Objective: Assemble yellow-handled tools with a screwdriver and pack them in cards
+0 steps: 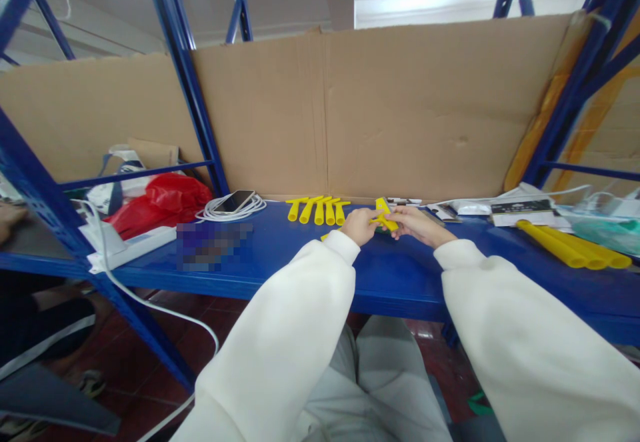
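Observation:
My left hand (pixel 359 226) and my right hand (pixel 419 225) meet over the blue shelf top. Between their fingertips is a small yellow plastic piece (pixel 388 223), pinched from both sides. Just beyond it another yellow piece (pixel 382 204) shows, partly hidden by the fingers. To the left of my hands, several yellow T-shaped tube pieces (pixel 319 211) lie in a row near the cardboard. A bit of yellow pokes out by my left wrist, mostly covered. Something dark lies under my fingers, too small to make out.
Long yellow tubes (pixel 575 247) lie at the right beside a black-and-white box (pixel 523 213). On the left are a phone (pixel 235 201) on a coiled white cable (pixel 214 211), a white power strip (pixel 143 245) and a red bag (pixel 163 202). Cardboard (pixel 400 109) walls the back; blue posts flank it.

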The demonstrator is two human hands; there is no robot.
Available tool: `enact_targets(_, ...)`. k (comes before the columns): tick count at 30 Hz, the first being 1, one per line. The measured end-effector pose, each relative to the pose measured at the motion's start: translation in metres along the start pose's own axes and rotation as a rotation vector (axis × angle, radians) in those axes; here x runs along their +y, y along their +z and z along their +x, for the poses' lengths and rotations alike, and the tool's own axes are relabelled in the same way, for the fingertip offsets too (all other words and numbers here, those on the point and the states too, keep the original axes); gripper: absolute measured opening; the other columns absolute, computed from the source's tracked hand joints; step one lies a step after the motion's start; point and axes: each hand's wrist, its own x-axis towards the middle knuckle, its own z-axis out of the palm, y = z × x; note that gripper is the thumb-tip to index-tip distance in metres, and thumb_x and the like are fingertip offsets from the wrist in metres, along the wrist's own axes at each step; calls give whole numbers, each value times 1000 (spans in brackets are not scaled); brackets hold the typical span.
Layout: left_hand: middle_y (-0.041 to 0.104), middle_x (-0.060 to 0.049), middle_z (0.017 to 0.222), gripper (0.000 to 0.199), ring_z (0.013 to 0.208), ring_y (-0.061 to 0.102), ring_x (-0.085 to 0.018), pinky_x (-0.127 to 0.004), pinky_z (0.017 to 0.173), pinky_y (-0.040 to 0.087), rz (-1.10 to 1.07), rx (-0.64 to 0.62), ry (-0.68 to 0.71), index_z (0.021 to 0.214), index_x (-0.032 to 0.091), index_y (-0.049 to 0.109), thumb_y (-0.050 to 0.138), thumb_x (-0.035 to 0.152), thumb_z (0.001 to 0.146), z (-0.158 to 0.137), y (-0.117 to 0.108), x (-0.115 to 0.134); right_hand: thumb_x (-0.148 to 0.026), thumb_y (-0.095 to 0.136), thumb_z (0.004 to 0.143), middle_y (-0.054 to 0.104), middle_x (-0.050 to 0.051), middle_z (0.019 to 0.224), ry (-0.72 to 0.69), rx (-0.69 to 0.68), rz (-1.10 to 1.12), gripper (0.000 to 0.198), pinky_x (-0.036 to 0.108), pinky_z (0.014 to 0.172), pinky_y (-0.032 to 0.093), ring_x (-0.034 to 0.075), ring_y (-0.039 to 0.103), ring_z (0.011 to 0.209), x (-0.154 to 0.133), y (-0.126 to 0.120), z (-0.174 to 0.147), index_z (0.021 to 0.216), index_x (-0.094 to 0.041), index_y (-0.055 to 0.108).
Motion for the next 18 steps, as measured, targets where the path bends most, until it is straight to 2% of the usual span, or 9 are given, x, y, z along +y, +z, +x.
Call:
enact_targets(3,65,-9,132,50,121,61,-20,-28,103,46,-30,-2,20,138,19,57,57,13,88,-2,0,0,-29,74,76,65,0,63,-21,-6,13,21,22,45,48,10,56,46,0,0,0,80,-18,57)
enact_targets(7,61,-12,137,59,125,59,-24,-34,102,47,23,-93,-34,149,17,42,53,18,92,-6,-2,3,-25,73,76,67,1,64,-19,-25,2,18,21,45,48,10,57,47,3,1,0,78,-18,57)
enact_targets(10,63,-11,134,57,123,60,-26,-38,101,48,73,-143,-69,150,19,41,52,22,93,-8,-4,5,-25,74,75,68,3,65,8,-30,-20,19,22,44,47,10,56,46,3,3,0,75,-18,56)
enact_targets(13,64,-10,133,55,123,60,-25,-36,103,47,86,-133,-71,147,20,46,51,20,92,-9,-5,5,-25,72,77,67,3,64,23,-26,-38,17,22,46,48,11,57,47,2,-1,2,75,-17,57)
enact_targets(15,64,-9,133,55,124,59,-24,-34,105,46,66,-119,-63,145,21,49,52,18,90,-9,-5,5,-22,65,82,67,3,65,24,61,-92,9,23,50,50,12,59,49,2,-11,7,77,-17,60)
enact_targets(17,64,-7,133,54,124,59,-24,-34,106,45,27,-93,-67,143,22,52,53,18,89,-8,-5,4,-17,57,85,70,6,73,20,261,-252,8,25,56,53,14,64,55,6,-27,12,78,-17,62)
enact_targets(18,65,-6,133,54,124,60,-24,-34,106,45,0,-71,-78,142,23,53,53,19,89,-8,-5,3,-13,55,84,72,9,77,27,372,-399,11,27,61,54,16,67,61,8,-36,14,78,-16,64)
